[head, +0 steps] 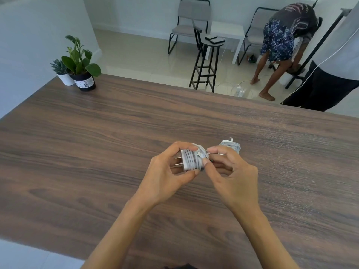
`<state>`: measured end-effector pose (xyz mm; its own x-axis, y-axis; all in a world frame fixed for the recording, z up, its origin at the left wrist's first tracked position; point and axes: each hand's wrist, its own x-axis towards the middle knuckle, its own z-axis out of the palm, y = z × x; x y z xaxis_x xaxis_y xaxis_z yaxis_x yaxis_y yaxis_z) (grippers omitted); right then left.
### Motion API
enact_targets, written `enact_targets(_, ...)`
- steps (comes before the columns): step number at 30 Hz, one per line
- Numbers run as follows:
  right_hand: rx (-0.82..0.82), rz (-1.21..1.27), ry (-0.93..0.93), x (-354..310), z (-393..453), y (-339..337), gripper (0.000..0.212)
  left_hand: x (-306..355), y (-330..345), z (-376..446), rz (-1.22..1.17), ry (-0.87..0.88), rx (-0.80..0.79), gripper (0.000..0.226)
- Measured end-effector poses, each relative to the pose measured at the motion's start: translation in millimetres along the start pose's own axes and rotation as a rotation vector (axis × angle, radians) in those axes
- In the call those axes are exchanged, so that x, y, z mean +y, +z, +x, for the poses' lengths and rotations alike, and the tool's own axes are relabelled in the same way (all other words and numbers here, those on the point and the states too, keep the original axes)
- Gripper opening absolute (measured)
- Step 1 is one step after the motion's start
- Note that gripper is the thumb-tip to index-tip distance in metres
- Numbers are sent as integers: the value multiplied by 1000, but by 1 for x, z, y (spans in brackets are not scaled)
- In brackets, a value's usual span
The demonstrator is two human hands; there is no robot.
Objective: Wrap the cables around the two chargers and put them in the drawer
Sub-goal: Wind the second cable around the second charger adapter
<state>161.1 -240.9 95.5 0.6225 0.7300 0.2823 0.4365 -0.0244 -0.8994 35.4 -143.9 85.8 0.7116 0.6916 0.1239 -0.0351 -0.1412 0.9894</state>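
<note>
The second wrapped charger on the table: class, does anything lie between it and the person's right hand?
Nothing visible does. The second charger lies on the table just beyond the right hand, which works with the left hand on the first charger.

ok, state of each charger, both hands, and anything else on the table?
Held charger: cable wound around it, prongs pointing left, off the table.
Second charger: cable wrapped, lying on the table behind the right hand.
Left hand: grip closed on the held charger.
Right hand: fingertips pinching the cable end at the held charger.
Two potted plants: upright, far left corner.
</note>
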Motion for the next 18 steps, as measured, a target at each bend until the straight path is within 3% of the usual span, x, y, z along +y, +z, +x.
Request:
enact_targets(8,-74,-89,5,32,-10,20,22,-33,-5,-2,125,-44,16,25)
enact_targets(12,-75,-119,46,64,-28,35,24,-67,-2,-12,95,-129,44,25)
enact_targets(18,-2,-92,53,87,-42,46,27,-85,1,-16,118,-116,39,31)
